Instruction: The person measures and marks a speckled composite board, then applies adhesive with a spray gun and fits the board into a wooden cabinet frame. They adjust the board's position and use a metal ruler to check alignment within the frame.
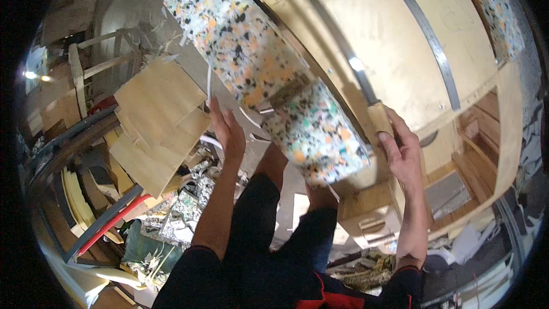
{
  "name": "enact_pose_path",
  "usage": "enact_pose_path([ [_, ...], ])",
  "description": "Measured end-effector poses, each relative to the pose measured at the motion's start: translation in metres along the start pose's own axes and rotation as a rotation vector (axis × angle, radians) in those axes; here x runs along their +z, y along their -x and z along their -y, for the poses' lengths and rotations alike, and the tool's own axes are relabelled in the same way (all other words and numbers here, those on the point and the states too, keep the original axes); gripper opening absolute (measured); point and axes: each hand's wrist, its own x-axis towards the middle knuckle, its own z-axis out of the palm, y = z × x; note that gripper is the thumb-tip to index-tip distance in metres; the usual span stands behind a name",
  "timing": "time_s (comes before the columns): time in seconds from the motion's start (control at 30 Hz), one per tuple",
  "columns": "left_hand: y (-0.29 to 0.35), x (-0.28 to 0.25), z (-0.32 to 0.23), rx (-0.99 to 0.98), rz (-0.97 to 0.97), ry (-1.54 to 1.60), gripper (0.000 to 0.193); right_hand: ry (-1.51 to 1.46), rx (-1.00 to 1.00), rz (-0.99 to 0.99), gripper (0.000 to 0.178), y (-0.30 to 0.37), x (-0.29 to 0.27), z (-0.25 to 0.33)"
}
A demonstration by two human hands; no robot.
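In my right hand [403, 146] is a long narrow knife [355, 63], gripped by its pale wooden handle, the blade pointing up and away over the plywood. My left hand [227, 131] is left of the foam, its fingers closed on what looks like a thin white strip [209, 83] hanging by the foam's edge. Speckled multicolour foam [240, 34] covers the long side of the plywood frame. A nearer foam block [317, 131] lies in line with it, a brownish gap between the two. Neither hand touches this foam.
The plywood frame [400, 34] carries dark straps [426, 31] and has an open compartment at right. Stacked plywood sheets [160, 109] stand left of my left hand. Foam scraps [183, 217], a red bar [114, 223] and boards clutter the lower left. My legs are close below the foam.
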Motion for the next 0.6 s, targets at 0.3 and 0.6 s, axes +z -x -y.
enact_pose_path([
  [0.3, 0.125, -0.017, 0.046, -0.26, 0.457, -0.265, 0.05, -0.025, -0.12, 0.117, 0.047, -0.12, 0.046, 0.02],
  [0.6, 0.159, 0.011, 0.074, -0.129, 0.874, -0.449, 0.058, -0.059, -0.241, 0.158, 0.042, -0.165, 0.06, 0.039],
])
